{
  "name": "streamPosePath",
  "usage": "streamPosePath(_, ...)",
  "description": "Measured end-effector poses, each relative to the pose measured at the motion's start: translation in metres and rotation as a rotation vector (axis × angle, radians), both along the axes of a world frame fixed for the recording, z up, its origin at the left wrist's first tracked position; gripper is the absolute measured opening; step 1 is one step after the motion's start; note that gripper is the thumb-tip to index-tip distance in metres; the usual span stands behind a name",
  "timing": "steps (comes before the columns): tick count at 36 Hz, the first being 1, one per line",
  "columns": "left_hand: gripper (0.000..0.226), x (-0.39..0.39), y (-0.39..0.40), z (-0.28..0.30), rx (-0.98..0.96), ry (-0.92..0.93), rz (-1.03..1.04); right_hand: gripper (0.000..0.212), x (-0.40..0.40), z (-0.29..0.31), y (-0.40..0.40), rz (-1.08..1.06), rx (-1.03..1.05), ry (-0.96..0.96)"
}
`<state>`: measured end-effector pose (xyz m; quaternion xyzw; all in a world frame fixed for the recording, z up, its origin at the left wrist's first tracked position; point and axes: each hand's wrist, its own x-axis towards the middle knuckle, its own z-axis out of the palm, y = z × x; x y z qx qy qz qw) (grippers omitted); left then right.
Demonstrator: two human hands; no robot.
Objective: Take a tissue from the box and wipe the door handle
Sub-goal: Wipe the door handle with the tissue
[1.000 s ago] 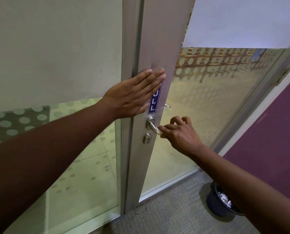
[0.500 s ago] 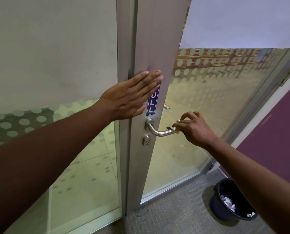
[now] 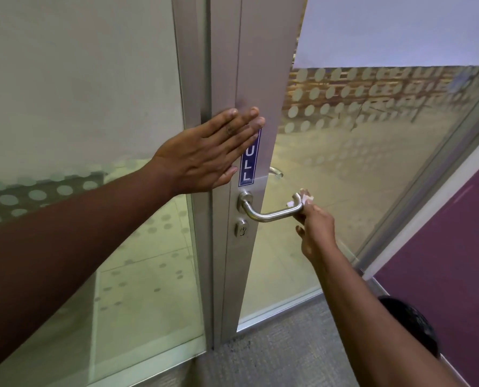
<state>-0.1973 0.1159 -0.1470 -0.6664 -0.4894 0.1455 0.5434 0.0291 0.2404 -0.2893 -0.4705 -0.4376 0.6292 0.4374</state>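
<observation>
A brushed-metal lever door handle (image 3: 271, 215) juts from the grey door stile, below a blue PULL sticker (image 3: 248, 160). My right hand (image 3: 316, 233) pinches a small white tissue (image 3: 305, 198) against the handle's outer bent tip. My left hand (image 3: 207, 155) lies flat with fingers spread on the door stile (image 3: 256, 79), just above and left of the handle, partly covering the sticker. No tissue box is in view.
A keyhole (image 3: 241, 228) sits under the handle. The glass door (image 3: 358, 163) with frosted dots stands ajar. A dark waste bin (image 3: 411, 322) stands on the grey carpet at lower right, partly behind my right forearm. A purple wall (image 3: 456, 261) lies on the right.
My right hand has slid with the tissue from the handle's base near the stile out to its far tip. The left hand stays pressed on the stile.
</observation>
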Motion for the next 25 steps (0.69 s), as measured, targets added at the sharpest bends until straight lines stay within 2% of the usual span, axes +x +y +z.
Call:
streamPosePath(6,0.072,0.000,0.000,0.000,-0.011,-0.007,0.010,0.029,-0.003,-0.013,-0.017,0.029,-0.210,0.238)
streamPosePath(11,0.072,0.001,-0.001,0.000,-0.016,-0.028,0.006,0.027,-0.021,-0.026,-0.048,0.130,-0.221,0.429)
streamPosePath(14,0.072,0.002,-0.002,0.000,-0.021,-0.026,0.009,0.029,-0.032,-0.030,-0.061,0.117,-0.251,0.527)
streamPosePath(25,0.072,0.000,0.000,-0.001,-0.019,0.001,0.009,0.036,-0.059,-0.030,-0.090,0.154,-0.191,0.507)
